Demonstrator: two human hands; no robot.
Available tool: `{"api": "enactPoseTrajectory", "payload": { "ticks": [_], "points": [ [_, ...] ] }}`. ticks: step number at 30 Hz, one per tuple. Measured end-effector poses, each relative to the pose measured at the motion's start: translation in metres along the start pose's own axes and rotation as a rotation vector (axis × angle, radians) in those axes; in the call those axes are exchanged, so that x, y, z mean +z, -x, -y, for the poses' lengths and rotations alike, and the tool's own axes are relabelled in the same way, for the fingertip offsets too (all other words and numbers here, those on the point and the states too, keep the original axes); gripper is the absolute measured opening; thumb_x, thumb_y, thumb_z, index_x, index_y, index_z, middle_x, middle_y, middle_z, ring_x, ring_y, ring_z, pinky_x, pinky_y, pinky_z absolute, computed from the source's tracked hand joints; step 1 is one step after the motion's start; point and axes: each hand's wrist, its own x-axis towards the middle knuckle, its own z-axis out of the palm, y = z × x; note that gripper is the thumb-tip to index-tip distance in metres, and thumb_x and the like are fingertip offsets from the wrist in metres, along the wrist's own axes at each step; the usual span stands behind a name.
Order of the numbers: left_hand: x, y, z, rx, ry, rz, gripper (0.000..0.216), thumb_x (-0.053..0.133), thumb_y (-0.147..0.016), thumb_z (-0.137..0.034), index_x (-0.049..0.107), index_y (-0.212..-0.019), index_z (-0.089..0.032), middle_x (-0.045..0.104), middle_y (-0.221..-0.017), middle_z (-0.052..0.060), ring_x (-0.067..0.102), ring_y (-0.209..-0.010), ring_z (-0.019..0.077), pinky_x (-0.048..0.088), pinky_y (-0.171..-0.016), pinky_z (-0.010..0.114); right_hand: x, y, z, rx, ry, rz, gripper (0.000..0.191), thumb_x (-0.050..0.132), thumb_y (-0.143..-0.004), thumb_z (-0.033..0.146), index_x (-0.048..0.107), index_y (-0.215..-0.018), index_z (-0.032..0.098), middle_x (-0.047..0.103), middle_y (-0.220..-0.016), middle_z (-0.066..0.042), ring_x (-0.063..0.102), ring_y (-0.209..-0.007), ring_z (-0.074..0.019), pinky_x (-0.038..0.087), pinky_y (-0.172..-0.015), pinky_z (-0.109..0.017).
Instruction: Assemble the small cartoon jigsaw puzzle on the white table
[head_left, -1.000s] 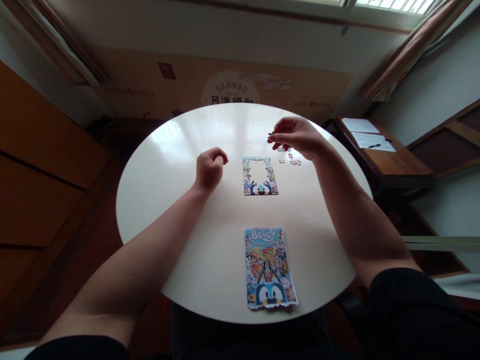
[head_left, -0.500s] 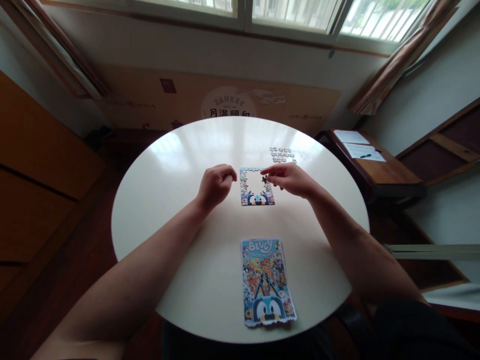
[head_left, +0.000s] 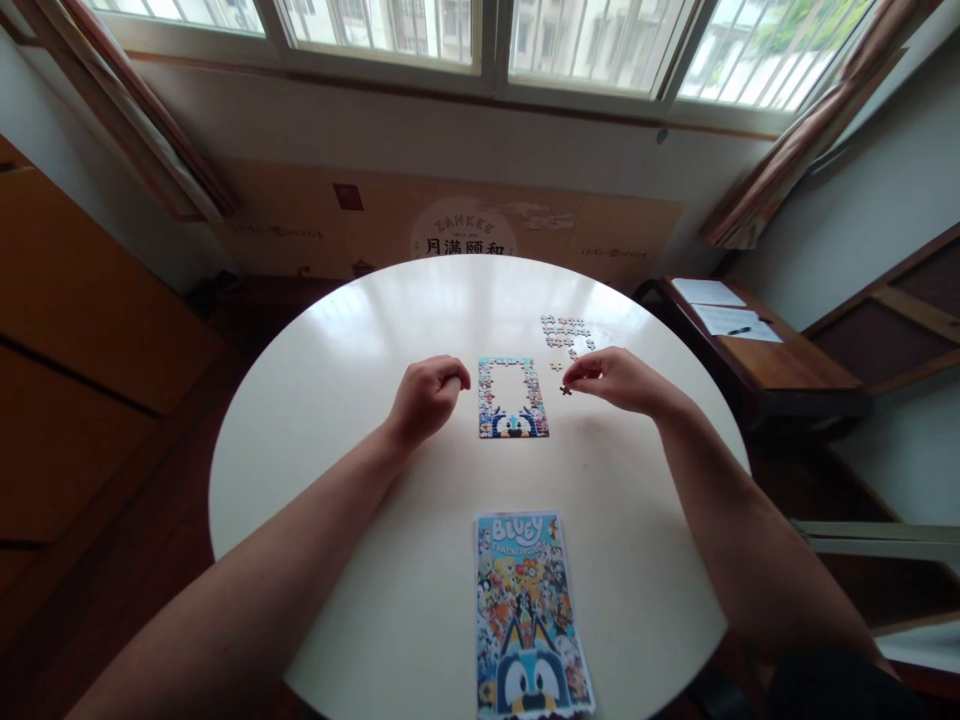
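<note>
My right hand (head_left: pixel 619 380) pinches a dark jigsaw puzzle piece (head_left: pixel 566 391) just right of the partly assembled puzzle. That puzzle (head_left: pixel 514 424) lies flat, with its border and a blue dog face at the bottom joined around an open middle where the table shows through. Left of it, my left hand (head_left: pixel 429 395) rests curled into a loose fist, apart from the puzzle, with nothing visible in it. Loose puzzle pieces (head_left: pixel 567 328) are spread in rows behind my right hand, and a single yellowish piece (head_left: pixel 556 366) lies between them and the puzzle.
A torn-edged Bluey picture sheet (head_left: pixel 529 610) lies on the near part of the round white table (head_left: pixel 337 340). Papers and a pen rest on a wooden side table (head_left: pixel 787 355) at the right. Windows and a printed cardboard panel (head_left: pixel 375 225) stand beyond.
My right hand has moved right, taking the dark piece from the puzzle's right border to the bare tabletop. My left hand stays curled beside the puzzle. The view has tilted up slightly.
</note>
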Motion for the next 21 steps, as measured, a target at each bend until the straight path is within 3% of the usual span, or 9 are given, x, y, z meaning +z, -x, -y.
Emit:
{"api": "enactPoseTrajectory", "payload": {
  "ticks": [3,8,11,16,21],
  "points": [
    [0.000,0.000,0.002,-0.013,0.011,0.003,0.025,0.042,-0.071,-0.008,0.063,-0.063,-0.020,0.066,-0.067,0.001,0.059,-0.063,0.0161,0.044,-0.066,0.029,-0.010,-0.001,-0.011,0.029,0.023,-0.078,0.017,0.064,-0.080,0.031,0.077,-0.086,0.021,0.077,-0.088,-0.006,0.070,-0.084,-0.0211,0.055,-0.081,-0.036],
    [-0.001,-0.001,0.005,-0.030,0.010,0.009,0.025,0.042,-0.072,-0.010,0.063,-0.064,-0.020,0.067,-0.068,0.001,0.059,-0.064,0.0164,0.045,-0.065,0.029,-0.027,-0.006,-0.042,0.217,-0.035,-0.415,0.020,0.068,-0.075,0.033,0.070,-0.087,0.017,0.072,-0.082,-0.008,0.060,-0.064,-0.0165,0.048,-0.057,-0.030],
    [-0.002,-0.002,0.007,-0.026,0.005,0.002,0.024,0.042,-0.071,-0.011,0.063,-0.063,-0.020,0.066,-0.067,0.001,0.059,-0.063,0.0164,0.045,-0.065,0.029,-0.030,-0.010,-0.061,0.292,-0.119,-0.495,0.028,0.071,-0.072,0.035,0.069,-0.093,0.017,0.071,-0.080,-0.006,0.057,-0.060,-0.0143,0.044,-0.052,-0.027],
    [-0.004,-0.003,0.008,-0.043,0.008,-0.009,0.024,0.042,-0.071,-0.014,0.063,-0.063,-0.021,0.067,-0.066,0.000,0.060,-0.063,0.0167,0.046,-0.065,0.029,-0.021,-0.020,-0.087,0.280,-0.119,-0.550,0.035,0.072,-0.071,0.038,0.072,-0.097,0.016,0.075,-0.080,-0.007,0.061,-0.062,-0.0164,0.045,-0.054,-0.027],
    [-0.006,-0.004,0.006,-0.074,0.002,-0.010,0.023,0.042,-0.071,-0.017,0.063,-0.063,-0.021,0.067,-0.066,0.000,0.060,-0.063,0.0174,0.047,-0.065,0.029,-0.012,-0.027,-0.093,0.206,-0.104,-0.555,0.033,0.072,-0.075,0.039,0.074,-0.099,0.016,0.078,-0.089,-0.009,0.071,-0.080,-0.0217,0.055,-0.072,-0.032]
  ]
}}
